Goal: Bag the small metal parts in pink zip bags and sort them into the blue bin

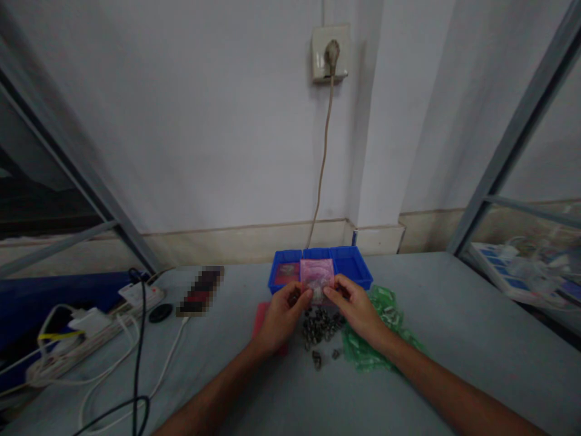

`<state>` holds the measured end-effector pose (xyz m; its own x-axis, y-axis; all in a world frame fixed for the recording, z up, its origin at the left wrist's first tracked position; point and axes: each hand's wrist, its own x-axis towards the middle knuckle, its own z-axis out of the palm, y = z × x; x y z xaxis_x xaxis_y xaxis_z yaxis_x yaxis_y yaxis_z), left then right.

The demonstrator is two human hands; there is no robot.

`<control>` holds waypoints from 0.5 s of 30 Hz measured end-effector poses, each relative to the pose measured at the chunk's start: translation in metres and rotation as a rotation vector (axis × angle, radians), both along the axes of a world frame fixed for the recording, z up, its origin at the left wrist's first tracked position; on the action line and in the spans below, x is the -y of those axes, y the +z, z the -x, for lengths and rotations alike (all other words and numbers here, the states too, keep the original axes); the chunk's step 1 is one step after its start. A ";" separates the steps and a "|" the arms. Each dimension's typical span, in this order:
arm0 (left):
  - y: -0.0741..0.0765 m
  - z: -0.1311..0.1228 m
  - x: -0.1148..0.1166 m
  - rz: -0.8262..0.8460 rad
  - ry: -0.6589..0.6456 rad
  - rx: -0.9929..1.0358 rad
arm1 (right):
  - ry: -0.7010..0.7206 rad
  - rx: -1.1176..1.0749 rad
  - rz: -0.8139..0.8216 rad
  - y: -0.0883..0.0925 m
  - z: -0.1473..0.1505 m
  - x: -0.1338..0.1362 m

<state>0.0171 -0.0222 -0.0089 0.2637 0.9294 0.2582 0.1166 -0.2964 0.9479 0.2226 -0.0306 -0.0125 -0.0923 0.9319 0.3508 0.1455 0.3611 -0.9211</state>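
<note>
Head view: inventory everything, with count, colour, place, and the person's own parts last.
Pink bag: 1, pink, centre
Divided tray: 1, blue, behind bag
Metal parts: many, grey, below bag
Plastic packaging: 1 heap, green, right of parts
Flat material: uncounted, red, left of parts
Phone-like item: 1, dark, pixelated, left
Disc: 1, black, beside phone-like item
Power strip: 1, white, far left
Cables: several, black and white, left
Mixed items: uncounted, white, blue, clear, far right
Frame posts: 2, grey, both sides
Wall: 1, white, background
Socket: 1, white, on wall
Corded plug: 1, beige, in socket
Table: 1, grey, foreground
Left hand: 1, bare, bag's lower left
Right hand: 1, bare, bag's lower right
</note>
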 end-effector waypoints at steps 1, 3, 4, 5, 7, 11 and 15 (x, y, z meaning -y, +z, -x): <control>0.000 0.000 0.000 -0.002 0.000 -0.006 | 0.001 -0.001 0.007 0.000 0.000 0.000; 0.000 0.000 0.000 -0.006 0.000 -0.012 | 0.003 0.003 0.023 0.002 0.001 0.001; -0.001 0.000 0.000 -0.010 0.003 -0.014 | 0.006 0.005 0.030 0.002 0.002 0.002; -0.002 0.000 -0.001 -0.016 0.008 -0.014 | 0.012 0.006 0.037 0.003 0.002 0.002; -0.003 0.000 -0.001 -0.030 0.026 -0.016 | 0.025 0.003 0.042 0.004 0.003 0.002; -0.004 0.001 -0.002 -0.034 0.039 -0.013 | 0.030 0.001 0.045 0.004 0.004 0.003; -0.003 0.000 -0.001 -0.007 -0.033 0.003 | 0.009 -0.002 0.028 0.002 0.003 0.002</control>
